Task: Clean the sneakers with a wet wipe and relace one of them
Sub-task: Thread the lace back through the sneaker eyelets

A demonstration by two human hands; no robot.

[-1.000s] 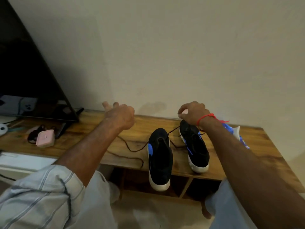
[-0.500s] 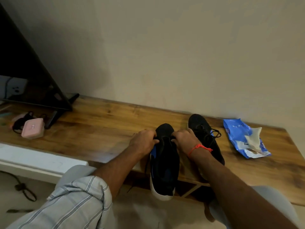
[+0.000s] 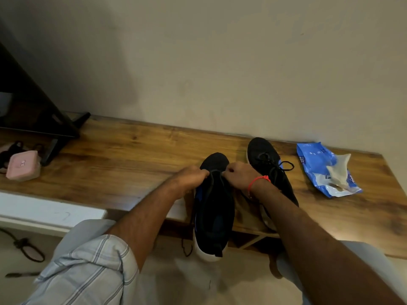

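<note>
**Inspector:** Since the frame half a second back, little has shifted: both hands stay at the toe end of the near sneaker (image 3: 214, 208), only drawn slightly tighter together. A second back they were apart, the right at the far sneaker (image 3: 269, 170), with the lace trailing loose over the bench (image 3: 123, 159).

**Clerk:** State of the fingers?

**Inspector:** Left hand (image 3: 190, 178) is curled, pinching the black lace (image 3: 212, 172) at the shoe's 10 o'clock edge. Right hand (image 3: 239, 175), red thread at the wrist, pinches the same lace at 2 o'clock. A loose lace end hangs off the bench front, by the heel.

**Clerk:** Location of the work?

**Inspector:** Near sneaker lies toe toward the wall, heel overhanging the bench edge. The far one sits just beside it at 2 o'clock, laces in. Wipes pack (image 3: 326, 170) lies at 3 o'clock, a wipe poking out.

**Clerk:** Recommendation for this step?

**Inspector:** My judgement: relacing is under way at the lowest eyelets. Even both lace ends before crossing, keep the shoe from tipping off the edge, and pull flat, not twisted.

**Clerk:** Surroundings?

**Inspector:** Wooden bench against a plain wall. Pink case (image 3: 23, 165) and dark stand at 9 o'clock; a cable on the floor beneath.
</note>
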